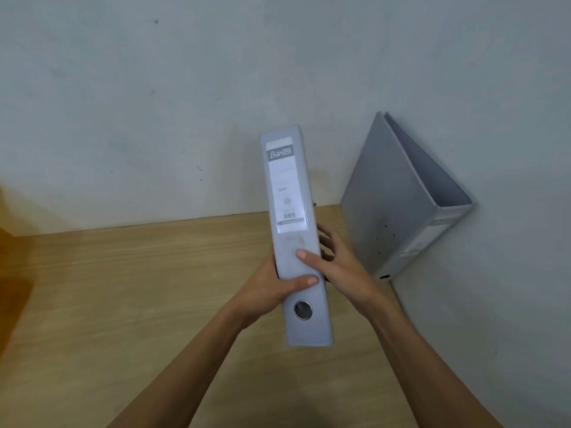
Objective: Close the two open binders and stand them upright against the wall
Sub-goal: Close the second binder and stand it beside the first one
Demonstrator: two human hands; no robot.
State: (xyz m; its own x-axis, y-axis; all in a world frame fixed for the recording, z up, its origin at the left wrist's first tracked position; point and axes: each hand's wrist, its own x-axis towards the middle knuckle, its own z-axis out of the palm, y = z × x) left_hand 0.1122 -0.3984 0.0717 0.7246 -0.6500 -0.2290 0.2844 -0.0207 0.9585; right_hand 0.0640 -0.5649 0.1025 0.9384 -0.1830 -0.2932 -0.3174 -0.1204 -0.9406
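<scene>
We hold the closed grey binder [293, 239] above the wooden surface [123, 288], its spine turned up toward us, with the Bantex label [285, 183] on the far half and the round finger hole [303, 310] on the near half. Our left hand [272, 288] wraps the binder from its left side, thumb laid across the spine just above the hole, so that grip is closed on the binder. Our right hand [343, 270] clasps it from the right side, thumb pressed onto the spine, fingers curled behind the cover. To the right, well apart from our hands, the second binder [398, 205] stands in the corner, tilted, leaning against the wall [185, 88]; its covers look closed.
</scene>
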